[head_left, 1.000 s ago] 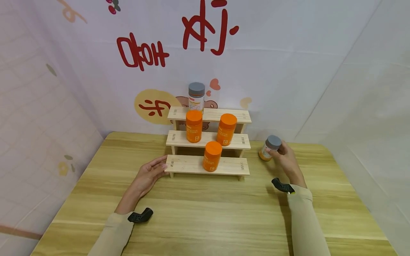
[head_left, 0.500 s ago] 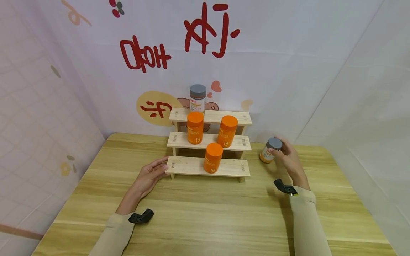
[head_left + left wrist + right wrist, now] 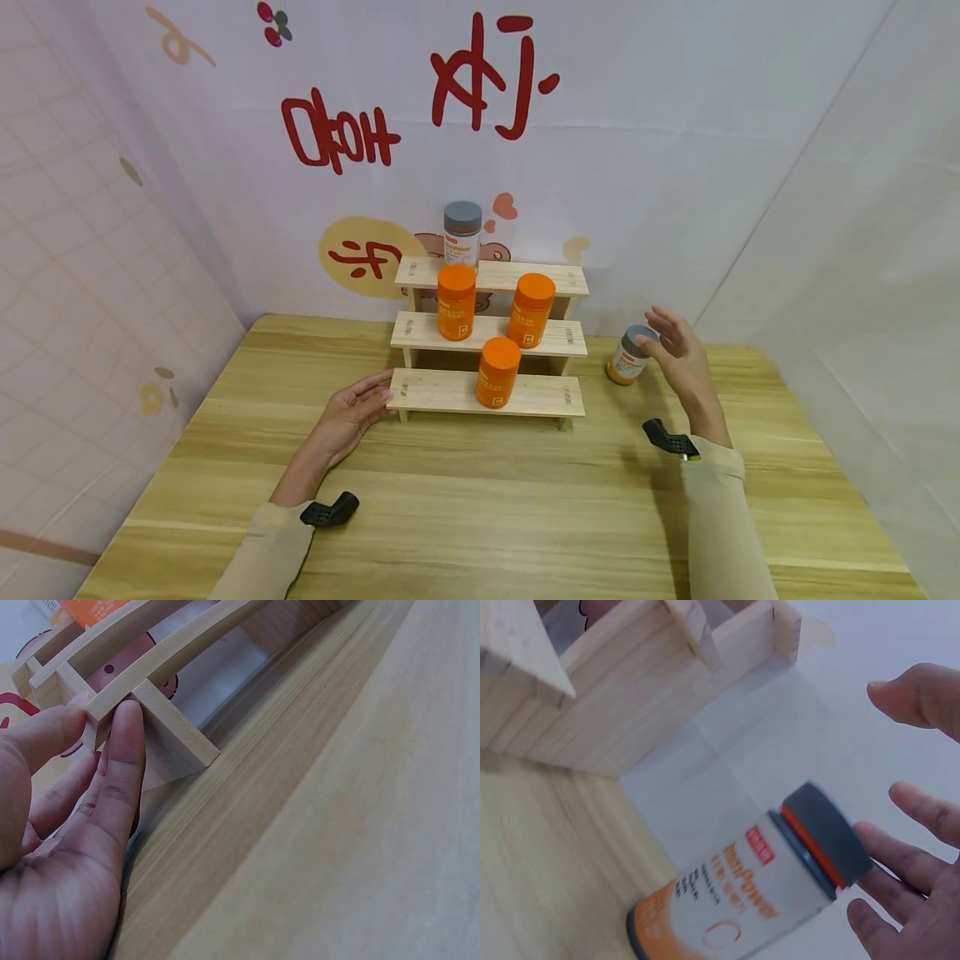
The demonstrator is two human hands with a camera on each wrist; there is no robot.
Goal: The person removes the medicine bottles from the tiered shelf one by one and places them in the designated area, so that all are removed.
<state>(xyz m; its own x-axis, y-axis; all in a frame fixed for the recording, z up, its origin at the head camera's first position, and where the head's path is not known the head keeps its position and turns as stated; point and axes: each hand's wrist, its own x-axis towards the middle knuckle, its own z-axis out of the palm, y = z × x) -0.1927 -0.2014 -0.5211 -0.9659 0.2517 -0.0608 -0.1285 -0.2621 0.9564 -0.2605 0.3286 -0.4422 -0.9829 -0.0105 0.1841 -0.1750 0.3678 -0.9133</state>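
My left hand pinches the left end of the bottom step of a three-step wooden display shelf. In the left wrist view the thumb lies at the board's corner and a finger reaches under it. At the right, a supplement bottle with a grey lid, white label and orange base stands upright on the table. Beside its lid is my right hand, thumb and fingers spread apart. The right wrist view shows that bottle with the fingertips close behind the lid; contact there is unclear.
A grey-lidded bottle stands on the top step. Two orange bottles, one left and one right, occupy the middle step, and another orange bottle the bottom step. Behind the wooden table hangs a printed white cloth.
My right hand has let go of the grey-lidded bottle, its fingers spreading and drawing slightly away to the right. The bottle stays in place on the table. My left hand keeps its hold on the shelf.
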